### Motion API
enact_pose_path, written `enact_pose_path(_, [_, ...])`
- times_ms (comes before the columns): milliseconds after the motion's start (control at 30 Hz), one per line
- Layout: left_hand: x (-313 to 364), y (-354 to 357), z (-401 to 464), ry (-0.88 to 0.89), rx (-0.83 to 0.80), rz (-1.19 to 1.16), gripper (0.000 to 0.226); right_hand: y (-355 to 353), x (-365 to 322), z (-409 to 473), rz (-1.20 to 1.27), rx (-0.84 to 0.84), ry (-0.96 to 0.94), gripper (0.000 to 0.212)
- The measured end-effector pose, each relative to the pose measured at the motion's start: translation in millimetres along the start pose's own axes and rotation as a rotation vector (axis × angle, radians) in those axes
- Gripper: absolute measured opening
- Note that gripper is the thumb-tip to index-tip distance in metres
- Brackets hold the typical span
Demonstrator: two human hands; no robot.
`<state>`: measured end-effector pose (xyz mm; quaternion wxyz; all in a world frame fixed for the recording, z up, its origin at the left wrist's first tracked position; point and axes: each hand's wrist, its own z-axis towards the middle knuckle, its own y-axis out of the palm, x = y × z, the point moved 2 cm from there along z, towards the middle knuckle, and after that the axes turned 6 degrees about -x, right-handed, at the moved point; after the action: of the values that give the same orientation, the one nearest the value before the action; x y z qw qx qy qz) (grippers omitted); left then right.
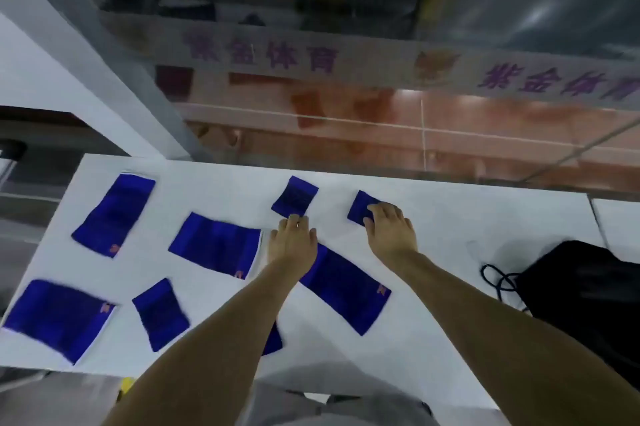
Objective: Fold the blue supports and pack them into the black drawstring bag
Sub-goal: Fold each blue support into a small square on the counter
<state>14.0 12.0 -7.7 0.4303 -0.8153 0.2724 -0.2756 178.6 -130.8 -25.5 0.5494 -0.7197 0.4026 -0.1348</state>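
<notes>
Head view, landmark: the white table [433,228], everything placed against it.
My left hand [292,240]: palm down over the middle of the table, fingers straight and close together, their tips at the near edge of a small folded blue support [295,196]; I grip nothing with it.
My right hand [389,230]: on the table's far middle, right of my left hand, fingers bent down over the near right part of a second small folded blue support [360,207], holding it against the top; blur keeps me from telling how tightly.
Folded pair: both lie near the table's far edge, just apart from each other.
Long blue support [346,285]: flat and unfolded on the table's middle, running from under my left wrist toward the near right, an orange mark at its right end.
Other unfolded blue supports: one at the far left corner [112,214], one left of my left hand [216,244], one at the near left corner [57,318].
Smaller blue piece [161,315]: near left part of the table, beside my left forearm.
Black drawstring bag [585,290]: on the table's right end, its cord [498,282] looped toward the middle, well apart from both hands.
Glass wall [381,96]: behind the table's far edge, with a band of purple characters.
</notes>
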Motion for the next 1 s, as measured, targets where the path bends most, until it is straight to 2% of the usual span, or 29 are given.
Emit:
enact_pose_path(200, [-7,19,39,-0.062,-0.085,0.034,0.06,28,25,34,-0.026,-0.009,0.037,0.045])
enact_pose_path(433, [-20,43,51,0.003,-0.139,0.073,0.058,59,32,39,-0.054,-0.065,0.023,0.049])
enact_pose_path(633, [-27,45,58,0.108,-0.147,0.029,0.055,64,28,29,-0.001,0.012,-0.003,0.039])
enact_pose_path(700, [-30,45,61,0.148,-0.127,0.032,0.052,61,28,28,0.024,0.014,0.043,0.044])
enact_pose_path(833, [-32,49,62,0.216,-0.101,0.058,0.047,57,32,31,0.015,-0.092,0.174,0.065])
enact_pose_path(900, [-34,50,63,0.227,-0.114,0.066,0.046,55,33,33,-0.013,-0.101,0.198,0.061])
enact_pose_path(1000, [-34,46,65,0.25,-0.141,0.099,0.047,51,34,32,0.059,-0.025,0.209,0.04])
